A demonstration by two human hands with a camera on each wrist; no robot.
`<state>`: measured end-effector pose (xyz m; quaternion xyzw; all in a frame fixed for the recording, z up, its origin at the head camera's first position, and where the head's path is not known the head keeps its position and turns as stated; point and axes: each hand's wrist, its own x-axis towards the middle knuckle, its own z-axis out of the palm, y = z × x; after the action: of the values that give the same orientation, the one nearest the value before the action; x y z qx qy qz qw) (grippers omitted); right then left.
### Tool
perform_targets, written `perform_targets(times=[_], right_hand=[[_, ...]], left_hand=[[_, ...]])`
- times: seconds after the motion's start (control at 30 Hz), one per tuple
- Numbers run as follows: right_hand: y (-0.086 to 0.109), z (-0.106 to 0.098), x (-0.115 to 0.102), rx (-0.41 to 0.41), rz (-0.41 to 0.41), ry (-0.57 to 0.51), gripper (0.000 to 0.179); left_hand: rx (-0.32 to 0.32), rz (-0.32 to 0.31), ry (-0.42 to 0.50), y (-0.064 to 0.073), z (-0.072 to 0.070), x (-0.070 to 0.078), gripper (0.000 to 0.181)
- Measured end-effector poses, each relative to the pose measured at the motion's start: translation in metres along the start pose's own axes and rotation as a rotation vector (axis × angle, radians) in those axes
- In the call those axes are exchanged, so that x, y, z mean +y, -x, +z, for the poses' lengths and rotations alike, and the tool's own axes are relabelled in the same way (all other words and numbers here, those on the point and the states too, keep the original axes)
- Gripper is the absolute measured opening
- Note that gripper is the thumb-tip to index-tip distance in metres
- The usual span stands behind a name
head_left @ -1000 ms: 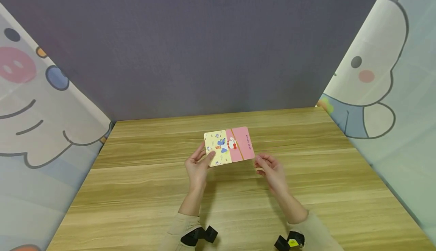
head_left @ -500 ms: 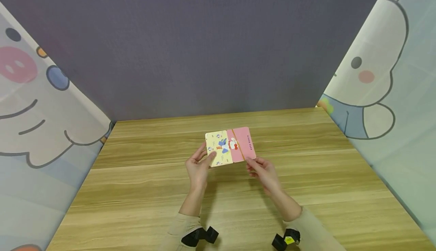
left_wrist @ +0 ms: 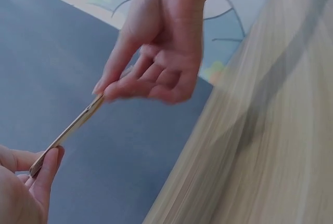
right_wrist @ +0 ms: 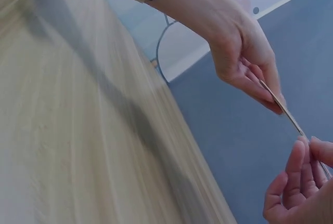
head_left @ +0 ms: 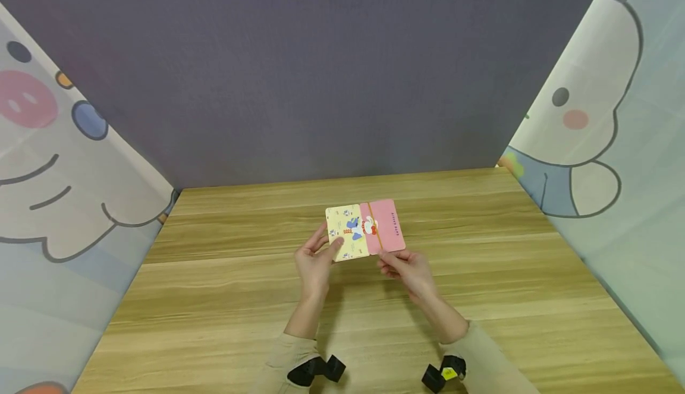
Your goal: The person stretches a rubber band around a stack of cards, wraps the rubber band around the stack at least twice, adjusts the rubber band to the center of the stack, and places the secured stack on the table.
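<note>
A small, thin notebook (head_left: 389,220), one half yellow and the other pink, is held above the table with its printed faces up in the head view. An orange elastic band (head_left: 378,239) runs across the pink half. My left hand (head_left: 313,269) grips the yellow end, thumb on top and fingers behind. At the lower edge, my right hand (head_left: 411,272) pinches where the band meets the notebook. The left wrist view has the notebook edge-on (left_wrist: 70,129), between both hands. In the right wrist view the right fingertips (right_wrist: 298,148) close on that thin edge.
Beneath the hands is a wood-grain table (head_left: 225,299). A dark grey panel (head_left: 332,73) stands along its back edge. Cartoon-printed curtains hang at the left (head_left: 69,216) and right (head_left: 605,245). Each sleeve carries a black wrist camera.
My right hand has moved left along the lower edge from the pink corner to the band, whose lower end has shifted left. The notebook and left hand have drifted slightly right.
</note>
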<state>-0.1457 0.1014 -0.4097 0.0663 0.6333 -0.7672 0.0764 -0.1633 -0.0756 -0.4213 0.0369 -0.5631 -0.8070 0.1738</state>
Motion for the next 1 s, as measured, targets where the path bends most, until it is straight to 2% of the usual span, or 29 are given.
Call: perform_targets(times=[0.03,0.13,0.3,0.47,0.6,0.8,1.0], right_hand=[[0.000,0.000,0.000,-0.006,-0.001,0.005,0.013],[0.000,0.000,0.002,-0.030,0.007,0.007,0.013],[-0.001,-0.004,0.003,-0.035,0.047,0.001,0.015],[-0.001,-0.005,0.000,0.006,0.072,-0.029,0.018],[-0.001,-0.002,0.001,-0.012,0.086,-0.040,0.018],[0.000,0.005,0.004,-0.089,0.120,-0.039,0.019],[0.000,0.003,0.005,-0.089,0.110,-0.021,0.021]], left_hand=[[0.013,-0.026,-0.030,0.005,0.004,0.013,0.046],[0.004,-0.057,-0.027,0.005,0.007,0.014,0.047],[0.027,-0.083,-0.016,0.003,0.005,0.014,0.046],[0.000,-0.071,-0.025,0.003,0.002,0.014,0.046],[-0.029,-0.046,-0.025,0.004,0.002,0.013,0.046],[-0.009,-0.036,-0.049,0.009,0.008,0.009,0.046],[0.001,-0.038,-0.064,0.009,0.007,0.009,0.045]])
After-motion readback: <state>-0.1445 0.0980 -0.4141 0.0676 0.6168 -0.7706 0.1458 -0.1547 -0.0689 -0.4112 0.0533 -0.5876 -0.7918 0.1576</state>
